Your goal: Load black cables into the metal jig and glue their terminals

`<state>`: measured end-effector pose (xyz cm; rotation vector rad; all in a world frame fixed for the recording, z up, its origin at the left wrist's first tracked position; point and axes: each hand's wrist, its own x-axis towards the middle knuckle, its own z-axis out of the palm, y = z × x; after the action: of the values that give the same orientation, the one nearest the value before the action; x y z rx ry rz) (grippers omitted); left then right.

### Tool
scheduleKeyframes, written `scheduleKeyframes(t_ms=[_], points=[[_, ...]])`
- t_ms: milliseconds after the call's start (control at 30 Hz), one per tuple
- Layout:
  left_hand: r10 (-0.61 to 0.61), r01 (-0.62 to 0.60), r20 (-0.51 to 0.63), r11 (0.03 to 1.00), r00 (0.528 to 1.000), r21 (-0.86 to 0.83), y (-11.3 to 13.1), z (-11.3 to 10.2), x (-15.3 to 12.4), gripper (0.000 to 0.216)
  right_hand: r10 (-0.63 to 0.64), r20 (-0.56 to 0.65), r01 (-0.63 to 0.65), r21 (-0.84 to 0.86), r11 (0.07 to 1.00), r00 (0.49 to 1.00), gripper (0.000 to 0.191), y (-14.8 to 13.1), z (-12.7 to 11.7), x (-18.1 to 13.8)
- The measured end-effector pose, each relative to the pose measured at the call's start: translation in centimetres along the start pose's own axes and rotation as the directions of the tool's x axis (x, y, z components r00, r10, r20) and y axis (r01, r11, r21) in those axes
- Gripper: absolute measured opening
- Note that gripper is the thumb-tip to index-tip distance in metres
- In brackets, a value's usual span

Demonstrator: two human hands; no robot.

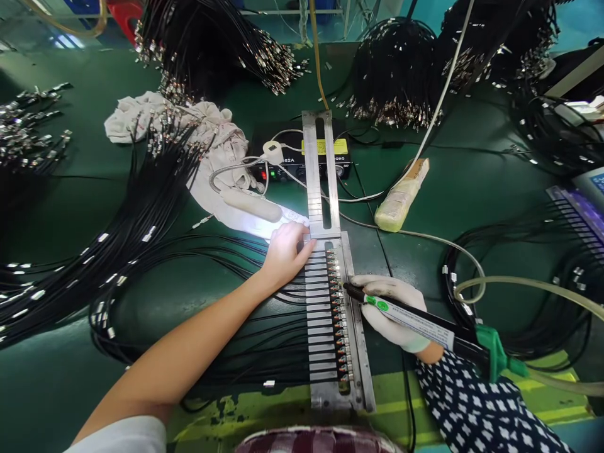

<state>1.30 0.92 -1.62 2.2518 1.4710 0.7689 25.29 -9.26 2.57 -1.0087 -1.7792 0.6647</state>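
My bare left hand (284, 253) is at the upper part of a slotted metal fixture (325, 397), its thumb and fingers closed on the edge. Black cables (278, 343) run in from the left through the fixture's slots. Their stripped ends and small metal connectors (340, 327) line up in a column on its right side. In a white glove, my right hand (395, 308) grips a black dispensing syringe (419, 321) with a green adapter (495, 355) and an air hose. The syringe tip points left at the connectors; whether it touches them I cannot tell.
Behind the fixture sits a black dispenser controller (287, 167) with lit indicators. A white lamp-like tool (252, 204) lies on a crumpled cloth (221, 135), with a bright glow beside it. A wrapped block (402, 196) stands at right. Cable bundles (396, 69) surround the green table (189, 330).
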Motion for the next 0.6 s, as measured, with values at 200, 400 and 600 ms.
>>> scheduleKeyframes(t_ms=[200,400,600], points=[[0.001,-0.001,0.003,1.000,1.000,0.012,-0.06,0.00,0.00,0.013,0.003,0.004,-0.003,-0.046,0.999,1.000,0.016,-0.41,-0.18,0.08],[0.005,-0.005,0.000,1.000,1.000,0.017,-0.07,0.00,-0.01,0.013,-0.017,-0.009,0.017,-0.039,0.999,1.000,0.018,-0.32,-0.22,0.06],[0.001,-0.001,0.003,1.000,1.000,0.021,-0.16,0.06,0.00,0.015,-0.003,0.003,0.003,-0.038,0.999,1.000,0.016,-0.28,-0.25,0.11]])
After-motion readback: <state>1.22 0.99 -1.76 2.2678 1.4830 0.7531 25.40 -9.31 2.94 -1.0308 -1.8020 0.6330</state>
